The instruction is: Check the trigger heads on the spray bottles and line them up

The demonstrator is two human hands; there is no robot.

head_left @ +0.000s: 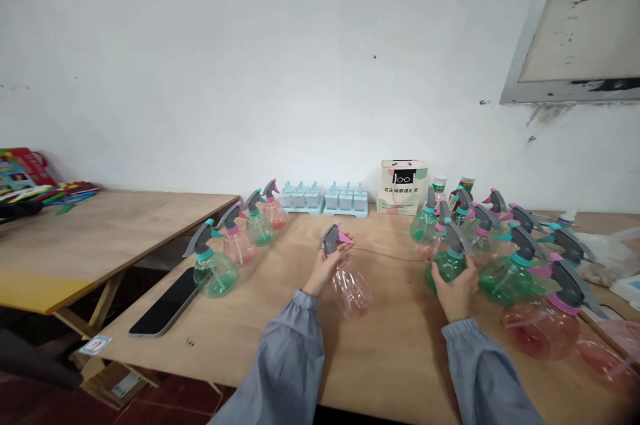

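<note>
Grey sleeves (290,362) are stretching from the near edge over the table (390,358). The left hand (325,270) is clasping the pink bottle (353,290) at its neck, just under the sprayer. That bottle is leaning, its long axis running from the sprayer at 11 o'clock to the base at 5 o'clock, with the body lying at 4 o'clock from the hand. The right hand (456,293) is wrapping around the green bottle (444,265), which is standing upright at 12 o'clock from the palm, at the 9 o'clock edge of the bottle cluster (520,265).
</note>
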